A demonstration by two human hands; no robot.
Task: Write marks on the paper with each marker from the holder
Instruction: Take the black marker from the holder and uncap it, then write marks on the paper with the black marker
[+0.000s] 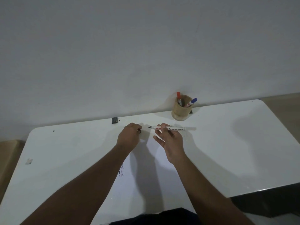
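The forearms cover part of the paper [164, 169], whose small marks [121, 172] are too tiny to read; the left hand [129, 137] closes over a dark object [139, 131] that cannot be identified, and the holder [181, 109] hides its markers' lower barrels.

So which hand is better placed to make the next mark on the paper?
Right. The right hand holds the uncapped black permanent marker above the paper; the left hand seems to hold only its cap.
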